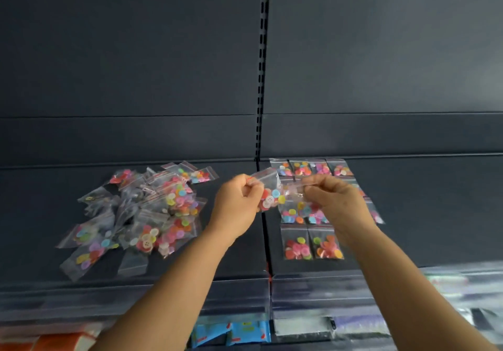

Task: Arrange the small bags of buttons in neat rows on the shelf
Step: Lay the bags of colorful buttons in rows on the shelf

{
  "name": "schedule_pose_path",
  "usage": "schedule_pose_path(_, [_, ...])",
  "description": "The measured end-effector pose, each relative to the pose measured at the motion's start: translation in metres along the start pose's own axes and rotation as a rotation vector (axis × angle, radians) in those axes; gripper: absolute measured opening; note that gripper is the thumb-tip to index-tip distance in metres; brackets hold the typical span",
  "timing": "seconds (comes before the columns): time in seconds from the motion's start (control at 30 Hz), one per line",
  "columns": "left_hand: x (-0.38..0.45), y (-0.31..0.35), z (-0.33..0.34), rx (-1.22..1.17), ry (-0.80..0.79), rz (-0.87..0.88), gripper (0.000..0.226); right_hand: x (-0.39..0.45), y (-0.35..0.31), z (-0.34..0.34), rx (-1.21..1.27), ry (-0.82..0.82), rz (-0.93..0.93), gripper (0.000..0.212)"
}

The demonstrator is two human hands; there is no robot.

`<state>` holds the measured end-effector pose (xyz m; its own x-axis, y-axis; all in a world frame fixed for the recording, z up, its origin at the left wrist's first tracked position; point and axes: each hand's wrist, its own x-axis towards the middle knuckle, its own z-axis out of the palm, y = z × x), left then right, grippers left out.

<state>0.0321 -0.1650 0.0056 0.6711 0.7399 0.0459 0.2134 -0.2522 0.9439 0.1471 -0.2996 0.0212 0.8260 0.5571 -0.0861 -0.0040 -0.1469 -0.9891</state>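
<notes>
Both hands' fingers (251, 187) pinching button bag (269, 190) top edge, long axis left-right, buttons hanging below

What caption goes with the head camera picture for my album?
Both hands, left hand and right hand, hold a button bag between the messy pile and neat rows.

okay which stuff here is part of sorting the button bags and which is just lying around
Part of the job: held bag, left hand, right hand, loose pile of bags, arranged rows of bags, shelf.
Lying about: blue packets, orange packs below.
</notes>
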Motion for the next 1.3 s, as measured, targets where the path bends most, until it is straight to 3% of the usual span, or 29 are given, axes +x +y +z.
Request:
schedule_pose_path(0.1, [-0.011, 0.013, 0.038, -0.025, -0.069, -0.017, 0.013, 0.004, 0.008, -0.038, -0.01, 0.043, 0.019, 0.01])
schedule_pose_path(0.4, [-0.034, 0.031, 0.125, 0.188, -0.12, -0.025, 0.009, 0.013, 0.036, -0.127, -0.21, 0.134, 0.039, 0.016])
schedule_pose_path(0.53, [-0.04, 0.032, 0.146, 0.353, -0.13, -0.015, 0.01, 0.012, 0.051, -0.142, -0.328, 0.095, 0.067, 0.015])
schedule_pose_path(0.7, [-0.045, 0.03, 0.159, 0.679, -0.111, 0.053, 0.031, 0.011, 0.063, -0.144, -0.587, 0.032, -0.006, 0.004])
schedule_pose_path(0.77, [-0.048, 0.031, 0.161, 0.776, -0.064, 0.118, 0.039, 0.009, 0.064, -0.144, -0.715, 0.026, -0.061, 0.015])
schedule_pose_path(0.87, [-0.054, 0.032, 0.16, 0.823, -0.051, 0.223, 0.044, 0.007, 0.061, -0.148, -0.84, 0.007, -0.193, 0.029])
schedule_pose_path(0.97, [-0.061, 0.029, 0.162, 0.814, -0.187, 0.317, 0.036, 0.002, 0.06, -0.15, -0.908, -0.145, -0.282, 0.019])
schedule_pose_path(1.07, [-0.066, 0.024, 0.163, 0.798, -0.254, 0.307, 0.034, -0.005, 0.062, -0.151, -0.958, -0.247, -0.325, 0.01])
schedule_pose_path(1.3, [-0.07, 0.023, 0.164, 0.795, -0.241, 0.298, 0.035, -0.007, 0.059, -0.151, -1.006, -0.276, -0.316, 0.014])
